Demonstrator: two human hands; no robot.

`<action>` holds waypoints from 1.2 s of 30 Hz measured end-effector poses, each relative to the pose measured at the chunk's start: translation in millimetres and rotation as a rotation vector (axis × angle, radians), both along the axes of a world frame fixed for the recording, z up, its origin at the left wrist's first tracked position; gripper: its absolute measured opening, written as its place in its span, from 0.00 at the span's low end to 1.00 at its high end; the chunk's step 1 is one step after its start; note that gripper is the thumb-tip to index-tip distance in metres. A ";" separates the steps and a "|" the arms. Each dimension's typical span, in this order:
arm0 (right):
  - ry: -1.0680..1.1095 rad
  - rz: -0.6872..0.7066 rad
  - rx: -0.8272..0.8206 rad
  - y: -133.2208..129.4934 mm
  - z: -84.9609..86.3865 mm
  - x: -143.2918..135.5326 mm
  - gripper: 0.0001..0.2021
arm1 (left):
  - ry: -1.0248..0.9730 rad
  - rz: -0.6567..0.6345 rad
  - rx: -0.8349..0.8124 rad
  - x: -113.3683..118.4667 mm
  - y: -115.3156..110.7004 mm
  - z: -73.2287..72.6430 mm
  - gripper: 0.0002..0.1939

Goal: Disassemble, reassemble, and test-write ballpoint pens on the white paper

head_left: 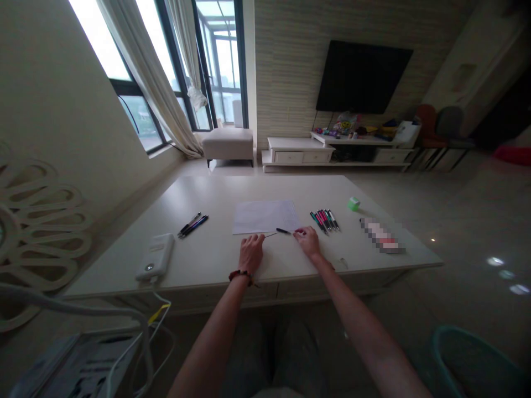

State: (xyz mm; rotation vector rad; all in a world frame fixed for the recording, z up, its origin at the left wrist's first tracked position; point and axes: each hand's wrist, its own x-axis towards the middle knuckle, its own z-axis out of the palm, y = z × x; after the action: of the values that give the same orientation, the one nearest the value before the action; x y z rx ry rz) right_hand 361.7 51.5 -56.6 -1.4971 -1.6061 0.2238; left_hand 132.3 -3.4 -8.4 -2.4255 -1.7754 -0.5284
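My left hand, wearing a dark beaded bracelet, rests low over the table with fingers closed. A thin dark stick, like a pen refill, sticks out from its fingertips to the right. Fingers pinched, my right hand is at the paper's lower right corner. From its fingertips a short black pen part points left; what lies inside the pinch is hidden. Behind both hands lies a stack of white paper. Several pens with green, red and black parts lie side by side right of the paper.
More dark pens lie at left, near a white power bank with a cable. At right are a green-and-white small container, a blurred-out flat object and a small clear piece. All sit on the white table.
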 end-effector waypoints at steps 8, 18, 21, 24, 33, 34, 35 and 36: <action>-0.047 0.062 0.049 -21.1 17.1 -18.1 0.07 | 0.001 -0.098 -0.022 0.5 1.1 0.1 0.11; 0.021 0.299 0.074 -45.3 19.4 -38.9 0.04 | -0.027 -0.218 -0.062 0.2 -0.4 3.1 0.09; 0.052 0.144 0.064 -34.2 12.9 -10.3 0.04 | -0.051 -0.184 -0.031 -0.9 0.7 0.0 0.09; 0.012 0.056 0.021 -25.7 8.8 8.9 0.04 | -0.089 -0.184 0.001 -0.2 2.9 -4.3 0.09; -0.018 0.083 -0.010 -13.0 11.3 -4.5 0.09 | -0.202 -0.226 -0.011 -0.7 6.7 -8.4 0.07; 0.023 0.050 0.004 -13.4 10.3 -0.5 0.10 | -0.193 -0.225 -0.010 -0.8 6.8 -7.9 0.07; 0.056 0.018 0.018 -14.2 9.0 4.9 0.11 | -0.183 -0.225 -0.012 -0.7 6.9 -7.3 0.07; 0.076 -0.009 0.028 -15.6 7.8 11.3 0.12 | -0.174 -0.225 -0.014 -0.5 6.9 -6.7 0.07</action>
State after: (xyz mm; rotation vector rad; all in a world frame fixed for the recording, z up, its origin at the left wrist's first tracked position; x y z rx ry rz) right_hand 373.0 35.9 -48.7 -1.4574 -1.5360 0.2486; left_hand 131.9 3.5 -15.1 -2.6805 -1.5746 -0.7732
